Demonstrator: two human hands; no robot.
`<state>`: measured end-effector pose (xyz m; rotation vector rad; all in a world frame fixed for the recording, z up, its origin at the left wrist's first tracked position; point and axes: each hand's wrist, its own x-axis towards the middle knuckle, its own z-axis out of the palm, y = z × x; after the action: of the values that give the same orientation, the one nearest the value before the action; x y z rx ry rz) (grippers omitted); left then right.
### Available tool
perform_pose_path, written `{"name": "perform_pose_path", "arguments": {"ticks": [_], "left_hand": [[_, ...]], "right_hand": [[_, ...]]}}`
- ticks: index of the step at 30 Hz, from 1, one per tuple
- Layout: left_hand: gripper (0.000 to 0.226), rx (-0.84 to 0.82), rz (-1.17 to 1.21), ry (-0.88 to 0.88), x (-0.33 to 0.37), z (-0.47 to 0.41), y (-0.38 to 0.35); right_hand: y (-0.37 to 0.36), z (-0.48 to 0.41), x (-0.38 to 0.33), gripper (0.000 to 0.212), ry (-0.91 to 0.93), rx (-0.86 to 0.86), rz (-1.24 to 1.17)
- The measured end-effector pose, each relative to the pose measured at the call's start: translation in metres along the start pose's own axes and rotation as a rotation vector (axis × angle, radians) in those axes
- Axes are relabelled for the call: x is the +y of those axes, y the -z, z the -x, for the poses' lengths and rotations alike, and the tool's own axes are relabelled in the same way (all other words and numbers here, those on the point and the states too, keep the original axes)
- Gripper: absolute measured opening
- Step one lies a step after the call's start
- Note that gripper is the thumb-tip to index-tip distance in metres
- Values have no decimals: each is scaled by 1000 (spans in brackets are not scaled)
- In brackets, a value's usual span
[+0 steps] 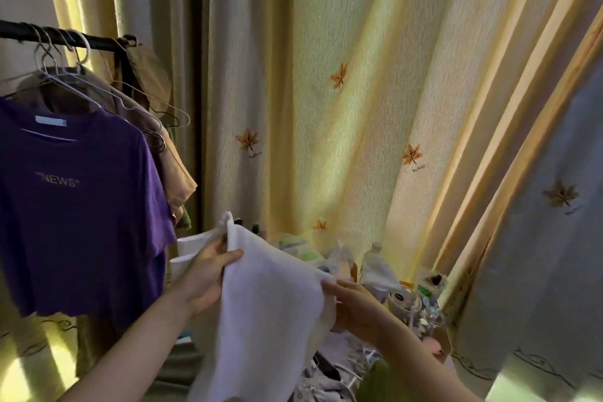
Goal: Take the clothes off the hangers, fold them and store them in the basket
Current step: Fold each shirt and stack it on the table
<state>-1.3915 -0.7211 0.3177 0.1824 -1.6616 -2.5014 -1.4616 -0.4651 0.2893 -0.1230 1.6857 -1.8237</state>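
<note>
Left hand [208, 274], right hand [355, 310] grip garment [267, 303] (hanging vertically).

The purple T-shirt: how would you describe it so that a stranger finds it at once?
Look at the black rail on the left. The purple T-shirt hangs frontmost there. Only it bears "NEWS"; the beige garments hang behind it.

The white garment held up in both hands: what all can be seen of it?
The white garment is plain, soft-looking fabric, slightly blurred, its type unclear. It is on no hanger, held up in the air: the left hand pinches one upper corner, which pokes above the thumb, and the right hand grips the top edge lower down. The rest hangs loosely past the picture's bottom edge.
</note>
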Motion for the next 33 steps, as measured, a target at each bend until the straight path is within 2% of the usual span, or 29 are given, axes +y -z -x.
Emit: {"name": "perform_pose_path", "arguments": {"ticks": [2, 4, 5, 6, 7, 8, 10, 11, 13, 15, 19, 22, 24, 27, 31, 33], "left_hand": [[35, 13, 67, -2, -2, 2, 6], [32, -25, 145, -7, -3, 5, 4], [31, -50, 185, -16, -4, 7, 0], [32, -64, 215, -26, -5, 8, -5], [33, -72, 233, -30, -6, 9, -9], [35, -84, 236, -29, -8, 10, -16], [38, -145, 166, -37, -13, 15, -30], [39, -160, 115, -45, -17, 17, -36], [39, -140, 80, -61, -22, 20, -44], [43, -138, 115, -66, -24, 22, -48], [44, -103, 150, -29, -27, 23, -47], [30, 46, 116, -4, -36, 20, -45], [24, 126, 154, 43, -42, 18, -43], [28, 81, 147, 128, -47, 16, -42], [16, 39, 160, 231, -48, 10, -42], [11, 43, 122, 287, -48, 6, -40]], "right_hand": [[-9, -3, -5, 22, 38, 85, 47], [-17, -6, -13, 17, 170, 332, 364], [-22, -6, -18, 17, 291, 491, 565], [-32, -4, -24, 18, 424, 586, 658], [-44, 0, -31, 18, 541, 568, 658], [-59, 4, -36, 19, 609, 464, 637], [-89, 12, -44, 25, 611, 238, 626], [-99, 14, -44, 27, 607, 202, 649], [-108, 13, -45, 24, 643, 285, 708], [-106, 9, -46, 13, 632, 338, 669], [-98, -1, -39, 11, 517, 280, 572], [-88, -8, -33, 10, 382, 125, 230], [-79, -10, -30, 11, 355, 77, 145], [-68, -11, -23, 11, 343, 30, 120], [-55, -6, -23, 13, 339, -71, -10], [-46, -5, -29, 16, 359, -48, -51]]}}
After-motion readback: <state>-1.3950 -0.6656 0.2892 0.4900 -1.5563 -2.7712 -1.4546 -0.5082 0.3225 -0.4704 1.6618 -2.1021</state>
